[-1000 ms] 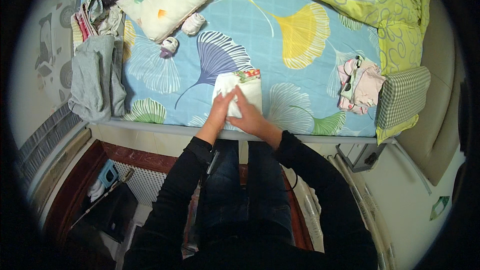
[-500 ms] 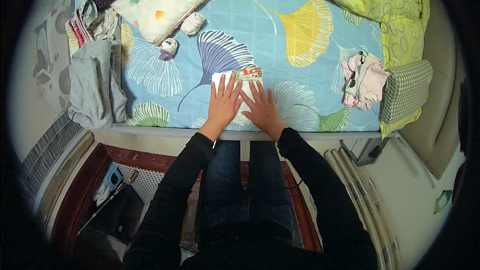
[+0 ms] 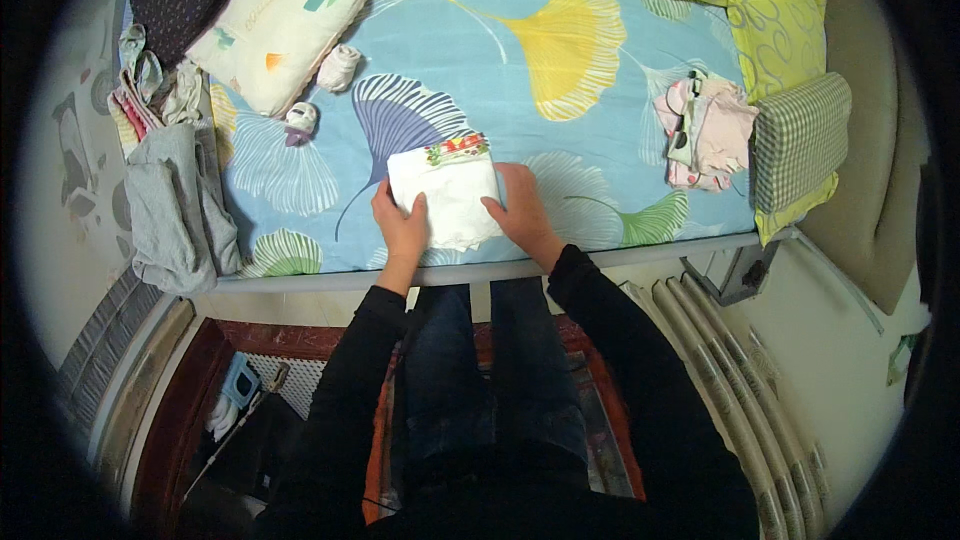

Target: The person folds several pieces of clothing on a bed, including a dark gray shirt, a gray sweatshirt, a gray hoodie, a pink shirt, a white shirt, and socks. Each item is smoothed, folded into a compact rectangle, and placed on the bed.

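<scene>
A folded white garment [image 3: 448, 198] with a red and green printed band along its far edge lies near the front edge of the bed. My left hand [image 3: 402, 224] grips its left side, thumb on top and fingers at the edge, partly beneath. On the opposite side my right hand [image 3: 523, 208] holds it the same way, with the thumb on top and the other fingers partly hidden. The cloth appears flat and roughly square. Whether it is raised off the sheet I cannot tell.
Left on the bed are a cream patterned pillow [image 3: 280, 25], a rolled white cloth [image 3: 340, 68], a small doll-like item [image 3: 301, 124] and a grey towel [image 3: 175, 205]. At right lie folded pink clothes [image 3: 718, 135], a checked pillow [image 3: 803, 145] and a yellow-green quilt [image 3: 775, 35].
My hands were lying flat with spread fingers on top of the garment. They have moved apart to its two sides and now grip it. The whole view has shifted slightly.
</scene>
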Motion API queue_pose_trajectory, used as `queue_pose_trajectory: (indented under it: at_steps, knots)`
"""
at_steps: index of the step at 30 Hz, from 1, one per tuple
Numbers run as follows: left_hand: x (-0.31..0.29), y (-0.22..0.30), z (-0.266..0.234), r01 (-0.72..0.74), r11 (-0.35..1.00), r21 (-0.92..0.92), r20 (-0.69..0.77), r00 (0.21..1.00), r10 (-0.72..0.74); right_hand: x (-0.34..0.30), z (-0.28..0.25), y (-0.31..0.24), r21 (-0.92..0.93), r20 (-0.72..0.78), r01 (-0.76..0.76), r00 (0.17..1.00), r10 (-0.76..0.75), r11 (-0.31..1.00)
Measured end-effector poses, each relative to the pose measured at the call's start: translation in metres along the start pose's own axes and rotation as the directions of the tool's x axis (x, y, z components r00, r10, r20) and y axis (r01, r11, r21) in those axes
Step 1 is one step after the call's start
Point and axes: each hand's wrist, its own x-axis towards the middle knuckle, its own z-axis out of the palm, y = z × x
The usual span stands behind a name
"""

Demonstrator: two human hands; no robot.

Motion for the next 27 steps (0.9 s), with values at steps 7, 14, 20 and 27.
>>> queue_pose_trajectory:
  at_steps: [7, 14, 20, 27]
  knots:
    - [0.0, 0.036, -0.014, 0.746, 0.529, -0.405, 0.671, 0.635, -0.382, -0.014, -0.012, 0.018, 0.588, 0.618, -0.736, 0.677, 0.4, 0.337]
    - [-0.023, 0.13, 0.009, 0.744, 0.425, -0.515, 0.767, 0.622, -0.158, -0.047, -0.087, -0.001, 0.808, 0.544, -0.413, 0.797, 0.263, -0.42]
    - [-0.053, 0.193, 0.074, 0.54, 0.71, -0.451, 0.772, 0.636, 0.006, -0.059, -0.15, 0.018, 0.947, 0.267, -0.321, 0.751, 0.603, -0.019]
    - [-0.067, 0.186, 0.082, 0.489, 0.821, -0.293, 0.792, 0.606, -0.078, -0.074, -0.275, 0.116, 0.161, -0.455, -0.061, 0.881, 0.129, 0.985]
